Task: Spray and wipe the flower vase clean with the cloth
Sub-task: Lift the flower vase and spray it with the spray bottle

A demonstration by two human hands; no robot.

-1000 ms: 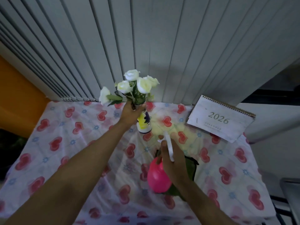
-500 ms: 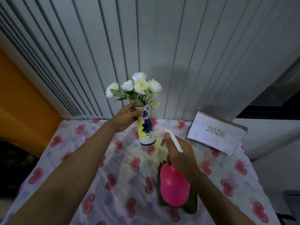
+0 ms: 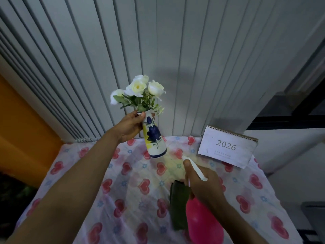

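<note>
My left hand (image 3: 129, 126) grips the neck of a white vase (image 3: 154, 138) painted with blue and yellow flowers, held tilted above the table. White roses (image 3: 139, 89) stick out of its top. My right hand (image 3: 204, 185) holds a pink spray bottle (image 3: 202, 221) by its white head; the white nozzle (image 3: 184, 157) points up toward the vase base, a short gap away. A dark green cloth (image 3: 178, 203) lies folded on the table under the bottle, partly hidden by it.
The table wears a white cover with red hearts (image 3: 123, 182). A 2026 desk calendar (image 3: 226, 148) stands at the back right. Grey vertical blinds (image 3: 158, 50) hang behind; an orange wall (image 3: 21, 131) is on the left.
My left hand has lifted the vase off the table and tilted it. My right hand has raised the pink bottle off the cloth and aimed the nozzle toward the vase.
</note>
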